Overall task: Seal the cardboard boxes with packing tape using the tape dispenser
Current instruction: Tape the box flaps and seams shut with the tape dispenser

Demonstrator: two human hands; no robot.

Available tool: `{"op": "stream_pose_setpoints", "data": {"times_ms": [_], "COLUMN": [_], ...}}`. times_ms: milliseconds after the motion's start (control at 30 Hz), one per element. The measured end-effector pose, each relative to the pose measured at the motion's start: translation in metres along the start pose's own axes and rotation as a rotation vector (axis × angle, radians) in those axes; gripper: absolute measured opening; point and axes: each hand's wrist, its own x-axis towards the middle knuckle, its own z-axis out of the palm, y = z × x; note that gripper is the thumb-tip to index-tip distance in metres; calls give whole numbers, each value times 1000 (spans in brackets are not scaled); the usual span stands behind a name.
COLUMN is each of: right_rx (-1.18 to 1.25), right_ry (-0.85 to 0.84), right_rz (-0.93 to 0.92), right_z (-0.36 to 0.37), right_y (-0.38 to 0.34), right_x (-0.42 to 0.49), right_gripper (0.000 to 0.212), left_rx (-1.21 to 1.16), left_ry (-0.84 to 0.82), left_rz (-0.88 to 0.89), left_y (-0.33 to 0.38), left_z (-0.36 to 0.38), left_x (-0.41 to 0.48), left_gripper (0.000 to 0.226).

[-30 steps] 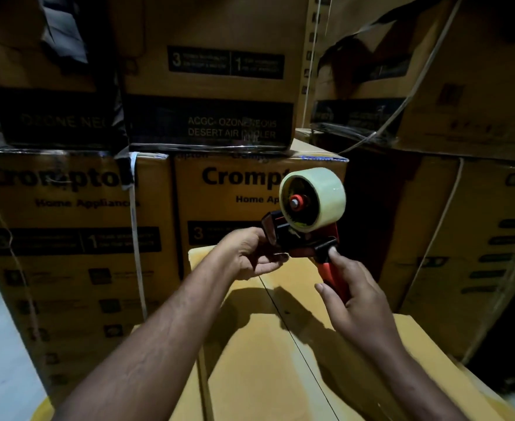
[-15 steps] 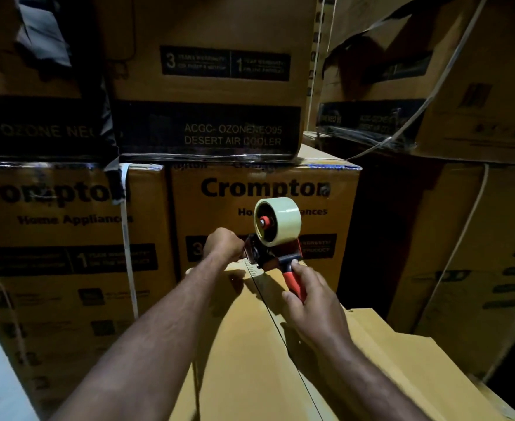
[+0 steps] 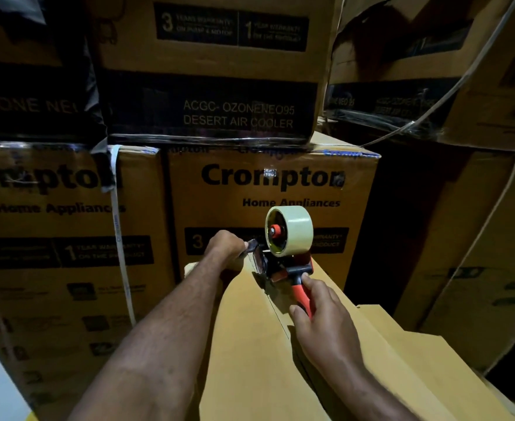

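Note:
A plain cardboard box [image 3: 250, 360] lies in front of me, its top flaps meeting in a centre seam. A red and black tape dispenser [image 3: 283, 265] with a pale tape roll [image 3: 292, 229] sits at the far end of that seam. My right hand [image 3: 320, 314] grips its red handle. My left hand [image 3: 227, 249] is curled at the box's far edge, pinching the clear tape end [image 3: 251, 246] just left of the dispenser's front.
Stacked printed appliance cartons [image 3: 268, 192] form a wall right behind the box, with more cartons [image 3: 477, 238] to the right and left. A white strap [image 3: 119, 238] hangs down the left carton. A second plain box [image 3: 417, 354] lies to the right.
Both hands and the dispenser have moved forward and down from mid-air to the far end of the box's seam. The left hand keeps hold of the tape end.

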Motion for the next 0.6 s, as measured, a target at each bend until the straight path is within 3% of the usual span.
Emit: {"op": "stream_pose_setpoints", "data": {"times_ms": [133,200,267,333,433,533,600], "right_rx": [0,1,2,-8,-42,-56,-55], "right_ry": [-13,-29,-42,-52,-63,-68,-74], "right_rz": [24,30,25,22,31,40,41], "right_z": [6,8,10,12,15,16,15], "right_y": [-10,-15,-17,-19,-22,-23,-23], "right_x": [0,1,1,2,2,1,0], "right_gripper": [57,57,57,57,56,55,54], "left_rx": [-1,-9,-10,58,223,276,270], "left_ry": [-29,-14,-9,5,36,42,136], "left_rz": [-12,-27,-40,-31,-13,10,44], "left_y": [1,1,-2,-7,-13,-18,-23], "left_z": [2,3,5,8,13,11,10], "left_x": [11,16,24,27,24,26,27], "left_gripper": [30,9,23,30,15,37,46]}}
